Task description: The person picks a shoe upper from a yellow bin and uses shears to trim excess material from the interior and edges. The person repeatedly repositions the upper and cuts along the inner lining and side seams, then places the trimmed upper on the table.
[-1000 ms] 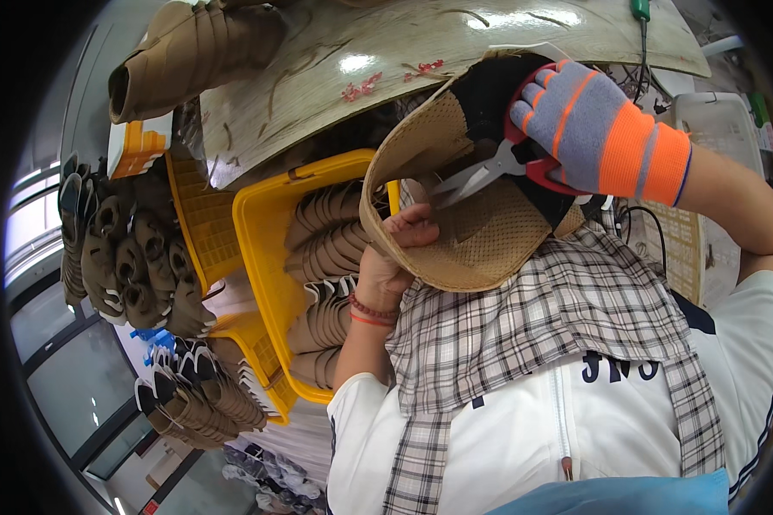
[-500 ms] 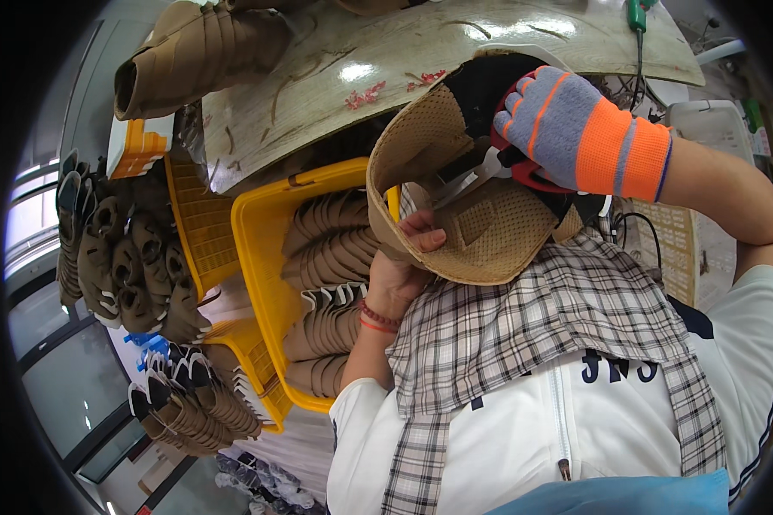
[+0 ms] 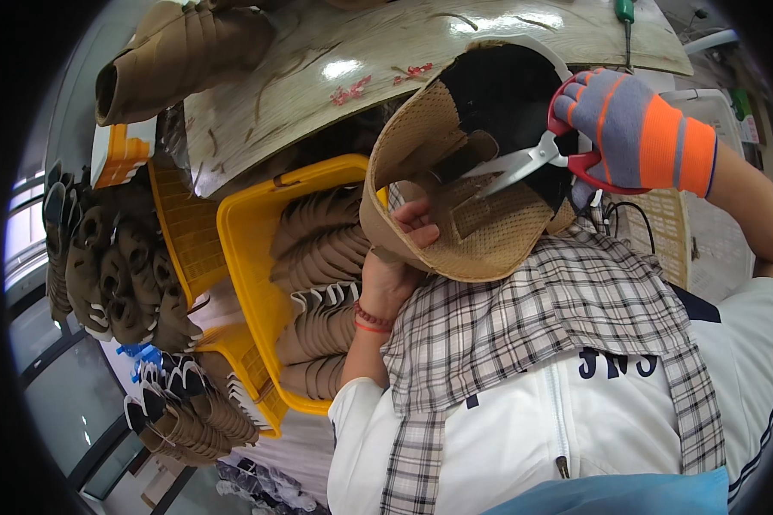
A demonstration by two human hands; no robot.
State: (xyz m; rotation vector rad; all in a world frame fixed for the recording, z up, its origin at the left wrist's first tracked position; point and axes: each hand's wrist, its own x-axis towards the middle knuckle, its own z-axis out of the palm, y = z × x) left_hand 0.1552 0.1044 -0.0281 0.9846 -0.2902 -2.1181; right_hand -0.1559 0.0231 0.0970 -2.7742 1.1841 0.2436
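Observation:
A brown shoe upper (image 3: 489, 249) with a mesh lining and a black heel part is turned up toward me above my lap. My bare left hand (image 3: 401, 249) grips its left edge, thumb and fingertips showing on the inner side. In my right hand (image 3: 614, 120), gloved in grey and orange, is a pair of scissors (image 3: 537, 159) with red handles. Their blades are parted and point left, over the inside of the upper. The palm of my left hand is hidden behind the brown material.
A yellow crate (image 3: 247, 257) holding stacked brown shoe uppers (image 3: 318, 232) stands left of my left arm. Ahead is a worn table (image 3: 301, 94) with more uppers (image 3: 189, 56) at its left end. A green-handled tool (image 3: 624, 12) lies at its far right. More uppers (image 3: 116, 257) hang at left.
My right hand has drawn back to the right with the scissors, and their blades now show more fully. The black inside of the upper is more exposed. My left hand keeps its grip.

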